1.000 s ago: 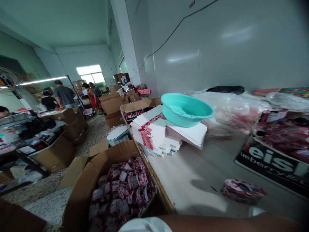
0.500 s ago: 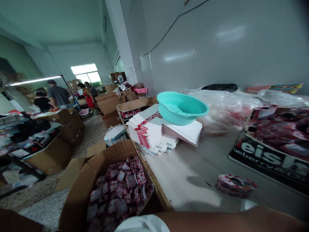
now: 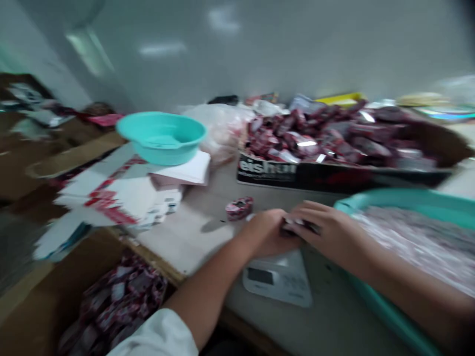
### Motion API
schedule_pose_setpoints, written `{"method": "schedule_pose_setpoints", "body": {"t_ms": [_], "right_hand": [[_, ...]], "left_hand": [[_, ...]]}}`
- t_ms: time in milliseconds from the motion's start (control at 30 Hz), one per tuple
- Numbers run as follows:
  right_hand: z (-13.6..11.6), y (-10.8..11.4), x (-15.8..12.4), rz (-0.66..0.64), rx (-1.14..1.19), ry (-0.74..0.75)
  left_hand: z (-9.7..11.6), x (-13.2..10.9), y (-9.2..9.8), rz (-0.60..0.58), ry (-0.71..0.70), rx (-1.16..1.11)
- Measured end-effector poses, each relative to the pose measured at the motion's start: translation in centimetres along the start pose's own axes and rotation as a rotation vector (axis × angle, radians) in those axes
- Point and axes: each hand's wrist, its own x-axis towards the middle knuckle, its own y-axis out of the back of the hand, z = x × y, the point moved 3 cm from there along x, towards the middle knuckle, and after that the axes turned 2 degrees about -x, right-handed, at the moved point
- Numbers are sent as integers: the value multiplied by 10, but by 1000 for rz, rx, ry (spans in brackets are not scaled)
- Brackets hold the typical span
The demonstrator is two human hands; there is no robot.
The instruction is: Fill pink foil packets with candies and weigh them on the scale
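The two hands meet above the back of the scale (image 3: 278,281), with a small dark thing (image 3: 291,231) between them. The left hand (image 3: 271,230) is curled narrowly around it, and the right hand (image 3: 315,221) comes from the other side with bent fingers closed on it; blur hides what it is and the exact grip of each fingertip. The scale lies on the table (image 3: 202,232), its display facing the person, its plate partly covered by the hands.

Just behind the scale, toward its left, one red patterned pack (image 3: 239,208) sits by itself near the left wrist. To the right of the scale is a tub (image 3: 356,200), its turquoise rim running under the right forearm, full of blurred clear and greyish stuff. Behind the scale stands a low black box (image 3: 326,178) heaped with dark red packs (image 3: 297,141).

Left of the scale and farther back, a turquoise basin (image 3: 163,151) rests on stacked white cards (image 3: 133,190), with a clear plastic bag (image 3: 218,128) beside it. Left of the scale and below the table edge, an open carton (image 3: 44,301) holds more packs.
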Motion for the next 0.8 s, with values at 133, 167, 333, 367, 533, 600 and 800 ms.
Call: {"method": "schedule_pose_setpoints", "body": {"t_ms": [133, 167, 333, 367, 533, 600, 800], "right_hand": [[0, 5, 6, -32, 156, -246], [-1, 6, 8, -27, 185, -273], [-3, 6, 8, -18, 244, -289], [-3, 6, 7, -18, 243, -281], [0, 4, 7, -19, 236, -271], [0, 4, 8, -20, 238, -272], [-2, 4, 8, -36, 257, -297]], "left_hand": [[-1, 0, -2, -9, 62, -61], [0, -1, -2, -4, 70, -71], [5, -1, -3, -8, 96, -99], [4, 0, -3, -10, 99, -94], [3, 2, -4, -29, 94, -93], [3, 2, -4, -35, 96, -96], [3, 1, -3, -25, 102, -75]]}}
